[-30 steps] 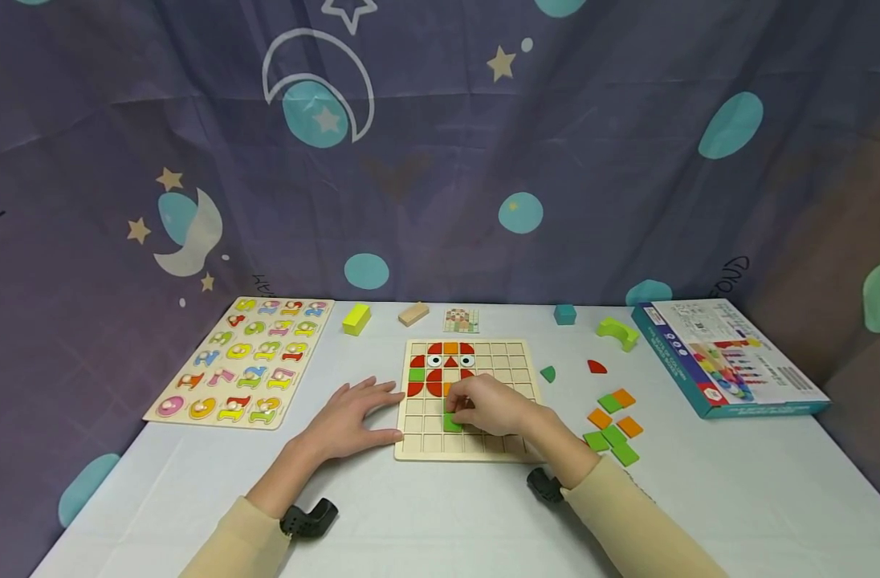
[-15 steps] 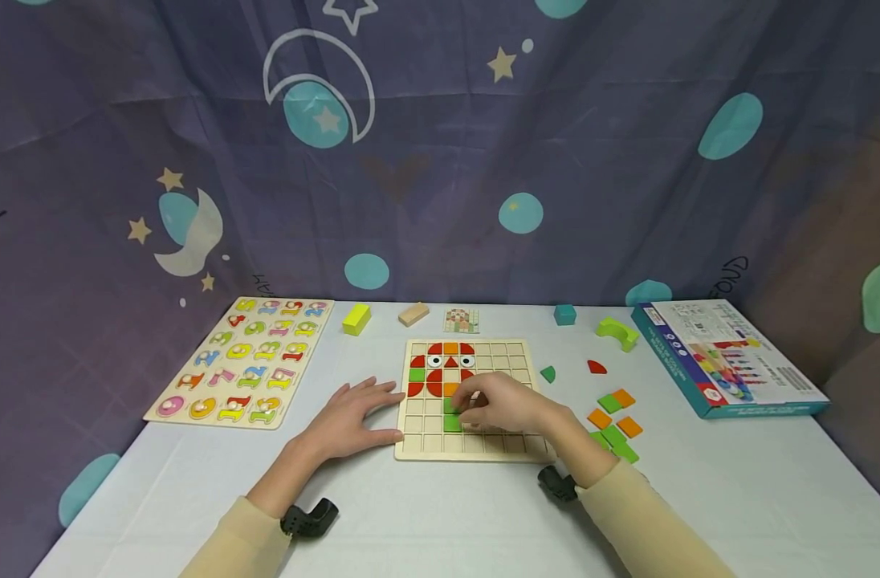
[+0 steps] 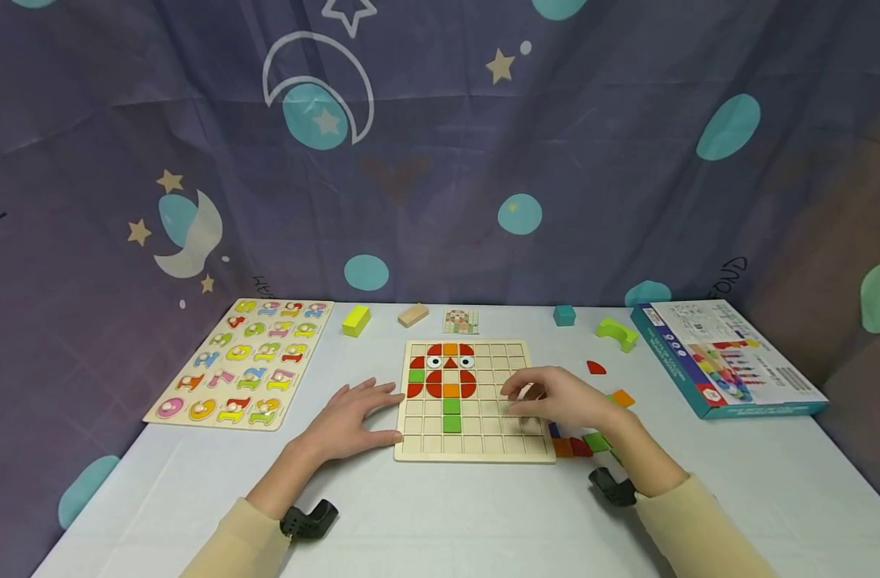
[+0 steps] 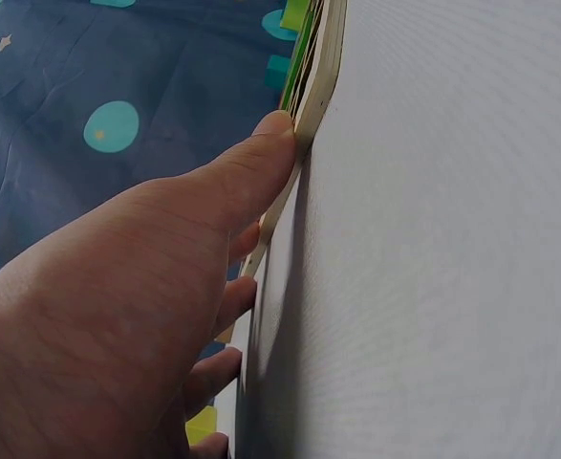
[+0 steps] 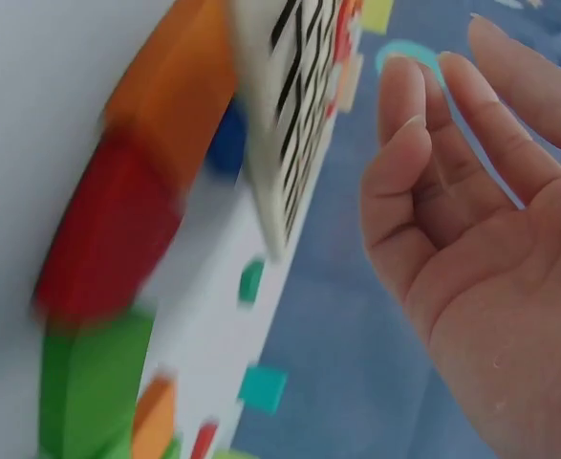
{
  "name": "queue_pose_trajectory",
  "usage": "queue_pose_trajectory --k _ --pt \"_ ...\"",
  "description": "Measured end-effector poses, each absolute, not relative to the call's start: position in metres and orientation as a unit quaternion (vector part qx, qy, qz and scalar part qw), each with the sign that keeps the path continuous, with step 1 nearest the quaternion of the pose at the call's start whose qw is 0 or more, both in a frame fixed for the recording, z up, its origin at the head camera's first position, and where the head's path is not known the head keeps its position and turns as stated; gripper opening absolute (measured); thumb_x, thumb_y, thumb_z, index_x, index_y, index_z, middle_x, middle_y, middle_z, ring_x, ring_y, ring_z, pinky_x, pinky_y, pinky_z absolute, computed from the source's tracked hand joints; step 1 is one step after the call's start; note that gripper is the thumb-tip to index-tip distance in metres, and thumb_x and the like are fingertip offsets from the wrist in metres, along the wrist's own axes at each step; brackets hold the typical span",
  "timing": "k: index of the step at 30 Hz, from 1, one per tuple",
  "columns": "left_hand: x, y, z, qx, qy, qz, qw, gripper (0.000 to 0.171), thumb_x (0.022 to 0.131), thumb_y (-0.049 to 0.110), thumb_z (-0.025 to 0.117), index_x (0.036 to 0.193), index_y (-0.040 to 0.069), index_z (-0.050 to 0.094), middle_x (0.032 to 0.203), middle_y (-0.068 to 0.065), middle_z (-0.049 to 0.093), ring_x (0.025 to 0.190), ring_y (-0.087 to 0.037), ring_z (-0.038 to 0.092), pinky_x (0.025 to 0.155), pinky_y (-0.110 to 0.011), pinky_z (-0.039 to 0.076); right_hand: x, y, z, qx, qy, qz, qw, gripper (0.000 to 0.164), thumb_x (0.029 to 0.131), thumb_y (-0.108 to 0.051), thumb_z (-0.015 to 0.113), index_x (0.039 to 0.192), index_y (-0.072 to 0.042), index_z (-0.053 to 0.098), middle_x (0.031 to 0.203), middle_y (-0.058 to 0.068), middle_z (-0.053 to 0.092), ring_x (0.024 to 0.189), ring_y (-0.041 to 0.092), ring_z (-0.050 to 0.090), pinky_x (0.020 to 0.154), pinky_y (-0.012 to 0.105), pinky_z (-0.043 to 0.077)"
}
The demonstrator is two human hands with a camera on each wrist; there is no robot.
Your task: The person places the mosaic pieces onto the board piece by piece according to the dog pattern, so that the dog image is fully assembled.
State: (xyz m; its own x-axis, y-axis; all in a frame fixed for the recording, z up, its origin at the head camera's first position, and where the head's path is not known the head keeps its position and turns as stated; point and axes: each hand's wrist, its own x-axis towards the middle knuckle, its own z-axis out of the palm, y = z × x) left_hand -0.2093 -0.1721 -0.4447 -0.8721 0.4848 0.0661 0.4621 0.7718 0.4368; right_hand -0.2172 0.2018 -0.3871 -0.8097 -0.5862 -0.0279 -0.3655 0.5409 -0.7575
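Observation:
A wooden grid board (image 3: 483, 446) lies on the white table. Red, orange and white eye tiles form a face-like pattern (image 3: 450, 370) on it. Below that, two green square tiles (image 3: 451, 416) sit in one column. My left hand (image 3: 353, 417) rests flat beside the board; in the left wrist view, its thumb (image 4: 261, 163) touches the board's edge. Over the board's right part hovers my right hand (image 3: 556, 397), fingers loosely bent. The right wrist view shows nothing between those fingers (image 5: 399, 96). A red piece (image 3: 580, 447) and an orange piece (image 3: 564, 447) lie by the board's lower right corner.
Loose green (image 3: 596, 441) and orange (image 3: 623, 397) tiles lie partly hidden by my right forearm. Behind the board stand a pattern card (image 3: 461, 322) and several blocks. A number puzzle (image 3: 303, 353) lies left, a flat box (image 3: 743, 357) right. A patterned curtain (image 3: 440, 160) closes the back.
My right hand has moved right, away from the green tiles, and both now show fully. Pieces by the board's lower right corner have come into view. My left hand has stayed in place.

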Motion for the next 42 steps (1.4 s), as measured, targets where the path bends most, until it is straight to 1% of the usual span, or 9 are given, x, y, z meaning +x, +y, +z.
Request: queue_pose_trajectory --k 5,10,15,20,24,29,35,42 --pt "-0.209 -0.172 -0.445 0.251 0.941 0.226 0.024 0.067 0.086 0.059 0.073 0.14 0.021 0.063 0.152 -0.003 0.05 0.146 -0.033 0.033 0.116 -0.063 0.018 -0.215 0.227 -0.384 -0.255 0.874 -0.394 0.127 0.022 0.094 -0.01 0.073 0.114 -0.003 0.069 0.103 0.007 0.067 0.082 0.029 0.064 0.072 0.028 0.055" --pt "-0.208 -0.172 -0.445 0.253 0.941 0.224 0.022 0.067 0.086 0.059 0.073 0.14 0.022 0.063 0.151 -0.003 0.05 0.146 -0.033 0.033 0.116 -0.062 0.018 -0.211 0.251 -0.383 -0.233 0.885 -0.384 0.12 0.024 0.094 -0.015 0.073 0.115 -0.004 0.069 0.106 0.006 0.066 0.085 0.025 0.063 0.072 0.028 0.055" --pt "-0.209 -0.172 -0.447 0.253 0.941 0.223 0.02 0.067 0.086 0.059 0.072 0.14 0.022 0.062 0.151 -0.002 0.05 0.146 -0.033 0.033 0.116 -0.063 0.018 -0.205 0.27 -0.387 -0.201 0.893 -0.377 0.137 0.029 0.092 -0.017 0.075 0.117 -0.004 0.068 0.106 0.006 0.066 0.086 0.023 0.06 0.071 0.028 0.056" --pt "-0.208 -0.173 -0.447 0.253 0.941 0.224 0.019 0.067 0.086 0.058 0.073 0.14 0.021 0.062 0.151 -0.003 0.05 0.146 -0.033 0.032 0.116 -0.063 0.018 -0.198 0.283 -0.391 -0.207 0.899 -0.356 0.149 0.027 0.091 -0.017 0.076 0.115 -0.006 0.069 0.103 0.004 0.066 0.086 0.024 0.057 0.072 0.026 0.054" --pt "-0.208 -0.173 -0.446 0.253 0.942 0.221 0.019 0.066 0.086 0.058 0.073 0.141 0.022 0.062 0.151 -0.003 0.05 0.146 -0.033 0.032 0.116 -0.063 0.018 -0.192 0.291 -0.394 -0.213 0.897 -0.352 0.16 0.024 0.091 -0.018 0.077 0.111 -0.007 0.07 0.098 0.002 0.065 0.086 0.024 0.056 0.074 0.024 0.052" --pt "-0.208 -0.173 -0.444 0.253 0.942 0.22 0.018 0.065 0.086 0.057 0.073 0.14 0.021 0.063 0.151 -0.003 0.05 0.146 -0.033 0.033 0.116 -0.063 0.018 -0.189 0.298 -0.398 -0.21 0.895 -0.354 0.173 0.025 0.089 -0.017 0.078 0.111 -0.007 0.07 0.098 0.002 0.064 0.089 0.024 0.055 0.076 0.023 0.052" --pt "-0.208 -0.172 -0.445 0.253 0.942 0.221 0.016 0.065 0.086 0.057 0.074 0.14 0.022 0.063 0.151 -0.003 0.051 0.145 -0.033 0.034 0.116 -0.063 0.019 -0.186 0.298 -0.403 -0.217 0.898 -0.341 0.174 0.025 0.087 -0.012 0.079 0.11 -0.006 0.07 0.096 0.001 0.062 0.084 0.021 0.053 0.07 0.024 0.051" --pt "-0.209 -0.172 -0.446 0.252 0.942 0.22 0.02 0.066 0.086 0.058 0.073 0.14 0.022 0.062 0.151 -0.003 0.05 0.146 -0.033 0.034 0.116 -0.063 0.018 -0.185 0.293 -0.405 -0.226 0.916 -0.291 0.16 0.023 0.084 -0.011 0.082 0.105 -0.012 0.072 0.091 -0.003 0.057 0.083 0.019 0.051 0.068 0.024 0.047"
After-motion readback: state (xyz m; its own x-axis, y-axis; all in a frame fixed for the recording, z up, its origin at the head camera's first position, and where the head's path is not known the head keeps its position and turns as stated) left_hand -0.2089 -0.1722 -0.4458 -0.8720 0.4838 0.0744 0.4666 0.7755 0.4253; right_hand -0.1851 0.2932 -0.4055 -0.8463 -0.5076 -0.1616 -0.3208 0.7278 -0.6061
